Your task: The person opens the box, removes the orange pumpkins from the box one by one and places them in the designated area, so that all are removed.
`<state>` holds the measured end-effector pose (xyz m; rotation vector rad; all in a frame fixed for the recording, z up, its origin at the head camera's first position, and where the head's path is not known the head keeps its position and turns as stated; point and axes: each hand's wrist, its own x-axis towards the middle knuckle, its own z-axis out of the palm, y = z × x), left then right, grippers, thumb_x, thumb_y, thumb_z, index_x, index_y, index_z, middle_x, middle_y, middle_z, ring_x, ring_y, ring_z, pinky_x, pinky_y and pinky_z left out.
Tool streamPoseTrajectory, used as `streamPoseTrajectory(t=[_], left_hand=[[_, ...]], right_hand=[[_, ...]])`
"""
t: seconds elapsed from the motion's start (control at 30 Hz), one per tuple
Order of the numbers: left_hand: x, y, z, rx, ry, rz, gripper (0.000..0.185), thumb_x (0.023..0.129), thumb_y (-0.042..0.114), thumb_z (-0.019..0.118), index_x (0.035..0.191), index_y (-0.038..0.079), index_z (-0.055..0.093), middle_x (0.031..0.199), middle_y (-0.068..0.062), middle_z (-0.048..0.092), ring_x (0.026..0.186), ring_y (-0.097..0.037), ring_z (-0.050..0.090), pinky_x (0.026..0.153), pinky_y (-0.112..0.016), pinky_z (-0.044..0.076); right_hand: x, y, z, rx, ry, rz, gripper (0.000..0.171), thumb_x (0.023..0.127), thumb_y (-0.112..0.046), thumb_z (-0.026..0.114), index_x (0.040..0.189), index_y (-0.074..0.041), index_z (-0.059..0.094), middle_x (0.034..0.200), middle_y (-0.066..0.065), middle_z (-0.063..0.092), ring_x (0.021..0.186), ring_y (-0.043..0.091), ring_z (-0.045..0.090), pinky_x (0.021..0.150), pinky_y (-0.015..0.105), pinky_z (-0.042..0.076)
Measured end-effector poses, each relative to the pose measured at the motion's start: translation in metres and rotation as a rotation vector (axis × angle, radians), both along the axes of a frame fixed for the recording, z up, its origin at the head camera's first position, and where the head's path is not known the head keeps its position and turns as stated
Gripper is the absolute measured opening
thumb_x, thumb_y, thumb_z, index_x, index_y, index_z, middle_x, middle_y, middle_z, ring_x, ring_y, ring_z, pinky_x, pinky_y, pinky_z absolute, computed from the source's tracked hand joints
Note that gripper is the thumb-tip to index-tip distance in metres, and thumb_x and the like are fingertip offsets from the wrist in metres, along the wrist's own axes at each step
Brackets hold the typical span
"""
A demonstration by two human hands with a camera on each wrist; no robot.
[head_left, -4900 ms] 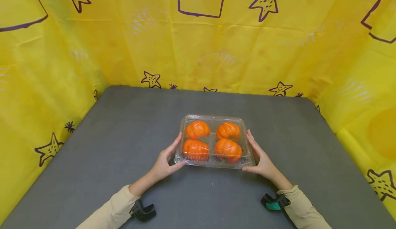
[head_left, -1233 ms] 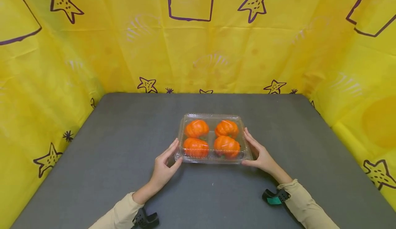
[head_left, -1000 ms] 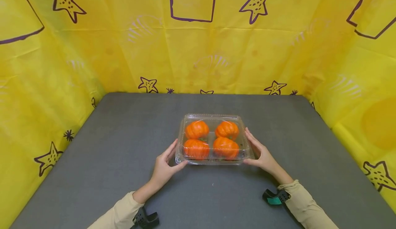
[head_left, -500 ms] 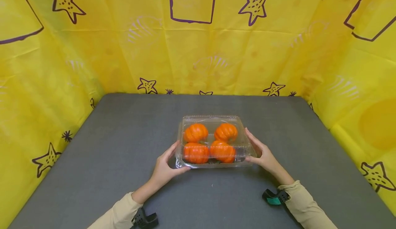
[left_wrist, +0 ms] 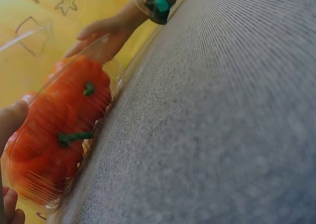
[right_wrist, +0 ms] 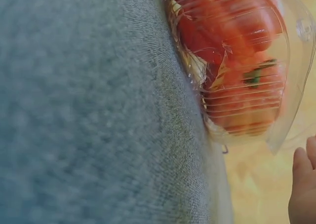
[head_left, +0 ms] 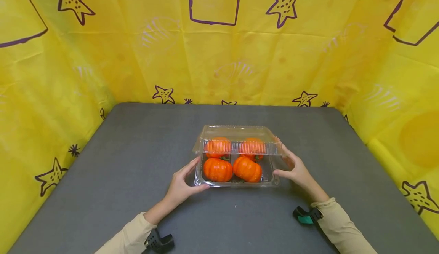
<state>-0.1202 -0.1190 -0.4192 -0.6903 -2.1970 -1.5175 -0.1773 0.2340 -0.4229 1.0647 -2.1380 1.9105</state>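
Note:
A clear plastic clamshell container (head_left: 236,184) stands at mid-table in the head view. Its lid (head_left: 240,132) is tilted up, the front rim raised above the base. Inside sit several small orange pumpkins (head_left: 217,170) with green stems; the back ones show through the lid. My left hand (head_left: 180,187) grips the base's left front corner, thumb along the front and fingers at the side. At the other end, my right hand (head_left: 296,170) has its fingers extended against the lid's right side, partly behind the plastic, while its spread thumb is right at the base's front corner.
The container is on a grey table (head_left: 154,132). Yellow cloth (head_left: 219,63) printed with starfish rises behind the table and along both sides. Each wrist carries a black band (head_left: 159,242) below a beige sleeve (head_left: 127,235).
The lid, lying down over the pumpkins earlier, has swung up at its front edge. My right fingers have risen with it. The front right pumpkin has shifted left.

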Motion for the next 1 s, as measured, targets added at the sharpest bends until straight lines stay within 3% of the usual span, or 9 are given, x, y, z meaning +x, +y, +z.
streamPoseTrajectory(t=[0.13,0.27,0.47,0.7,1.0], left_hand=[[0.0,0.0,0.0,-0.035,0.019,0.019,0.075,0.049,-0.003,0.084,0.115,-0.016,0.05,0.116,-0.029,0.051,0.104,-0.04,0.051,0.09,-0.024,0.037],[0.003,0.001,-0.001,-0.058,0.021,0.023,0.075,0.05,-0.001,0.085,0.115,-0.016,0.051,0.115,-0.029,0.051,0.103,-0.04,0.051,0.089,-0.023,0.038],[0.003,0.0,0.0,-0.06,0.034,0.024,0.074,0.049,-0.003,0.084,0.114,-0.017,0.051,0.115,-0.03,0.051,0.103,-0.041,0.051,0.09,-0.02,0.037],[0.002,0.0,0.001,-0.066,0.039,0.028,0.075,0.049,-0.002,0.085,0.115,-0.016,0.051,0.116,-0.029,0.051,0.105,-0.041,0.049,0.092,-0.018,0.033],[0.001,0.0,0.0,-0.065,0.063,0.044,0.076,0.048,-0.001,0.085,0.114,-0.015,0.052,0.116,-0.028,0.051,0.105,-0.042,0.049,0.094,-0.018,0.031]], right_hand=[[-0.002,-0.002,-0.001,-0.065,-0.001,-0.015,0.065,0.067,0.02,0.065,0.121,0.026,0.03,0.134,-0.005,0.037,0.121,0.009,0.037,0.097,0.018,0.028],[-0.008,-0.002,-0.003,-0.16,0.061,0.048,0.058,0.071,0.011,0.069,0.119,0.022,0.038,0.131,0.001,0.043,0.12,0.014,0.04,0.097,0.022,0.03],[-0.025,-0.002,0.003,-0.241,0.091,0.105,0.071,0.077,-0.003,0.069,0.13,0.018,0.027,0.136,0.012,0.037,0.124,0.021,0.035,0.099,0.029,0.028],[-0.036,-0.003,0.013,-0.197,0.069,0.038,0.068,0.078,0.004,0.065,0.132,0.017,0.025,0.138,0.024,0.028,0.126,0.027,0.03,0.1,0.029,0.027],[-0.049,-0.006,0.022,-0.096,0.079,-0.064,0.063,0.076,0.016,0.06,0.132,0.012,0.031,0.138,0.022,0.029,0.127,0.026,0.028,0.101,0.029,0.024]])
